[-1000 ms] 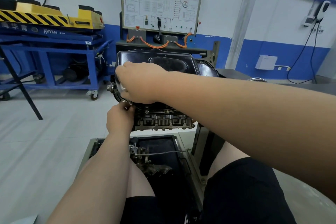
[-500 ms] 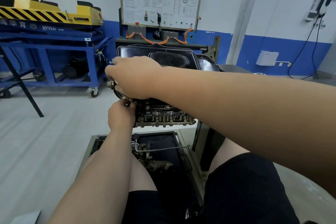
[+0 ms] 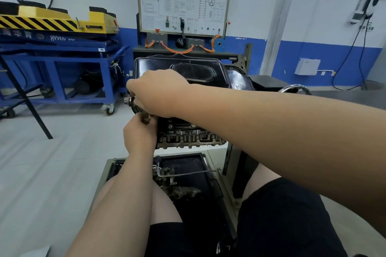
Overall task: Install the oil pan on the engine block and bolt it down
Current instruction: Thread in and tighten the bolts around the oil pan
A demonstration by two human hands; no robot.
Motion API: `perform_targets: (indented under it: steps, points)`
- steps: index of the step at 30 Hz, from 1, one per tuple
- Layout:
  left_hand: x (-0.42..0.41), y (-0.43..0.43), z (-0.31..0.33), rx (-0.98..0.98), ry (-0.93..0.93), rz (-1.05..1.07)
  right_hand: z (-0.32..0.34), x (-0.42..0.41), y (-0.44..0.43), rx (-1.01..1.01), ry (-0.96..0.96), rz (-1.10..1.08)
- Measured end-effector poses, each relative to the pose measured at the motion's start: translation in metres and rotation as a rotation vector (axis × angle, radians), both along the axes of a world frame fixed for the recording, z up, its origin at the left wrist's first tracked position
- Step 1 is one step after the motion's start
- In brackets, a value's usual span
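Note:
The black oil pan (image 3: 194, 71) lies on top of the upturned engine block (image 3: 188, 135), which is held on a stand in front of me. My right hand (image 3: 158, 92) reaches across and rests with curled fingers on the pan's near left corner; what its fingertips hold is hidden. Just below it, my left hand (image 3: 140, 135) pinches a small bolt (image 3: 150, 116) at the pan's flange on the left front corner. A crank pulley end (image 3: 128, 100) sticks out at the left of the block.
A drip tray (image 3: 208, 165) under the block holds a bent metal tube and loose parts. A blue cart (image 3: 62, 62) with a yellow lift stands at the left, a training board (image 3: 183, 0) behind the engine, and a chrome handwheel (image 3: 296, 88) at the right.
My right hand has shifted slightly left along the pan's corner. My left hand stays at the same flange corner, fingers still working at the bolt.

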State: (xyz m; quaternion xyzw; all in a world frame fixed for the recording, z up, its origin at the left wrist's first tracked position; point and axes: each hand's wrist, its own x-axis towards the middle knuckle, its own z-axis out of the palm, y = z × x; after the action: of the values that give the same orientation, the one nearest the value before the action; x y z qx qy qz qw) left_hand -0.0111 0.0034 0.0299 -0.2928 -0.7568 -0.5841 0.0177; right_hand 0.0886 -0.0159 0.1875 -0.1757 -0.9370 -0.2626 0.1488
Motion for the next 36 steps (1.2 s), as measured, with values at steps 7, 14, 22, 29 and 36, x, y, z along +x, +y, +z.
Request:
perform_targets:
  steps: [7,14,22,29,36]
  points:
    - [0.018,-0.033,0.025,0.390,0.105,-0.004,0.010,0.001,-0.006,-0.247,-0.057,-0.010]
    - [0.007,-0.049,0.034,0.207,0.345,-0.029,0.033,0.005,-0.017,-0.093,-0.155,-0.079]
    - [0.003,-0.051,0.037,0.093,0.467,-0.054,0.038,0.006,-0.016,0.432,-0.372,0.151]
    - [0.007,-0.044,0.039,0.168,0.213,0.009,0.023,0.006,-0.020,0.185,-0.089,-0.058]
    - [0.010,-0.049,0.038,0.114,0.432,-0.076,0.038,0.012,-0.006,0.464,-0.329,0.235]
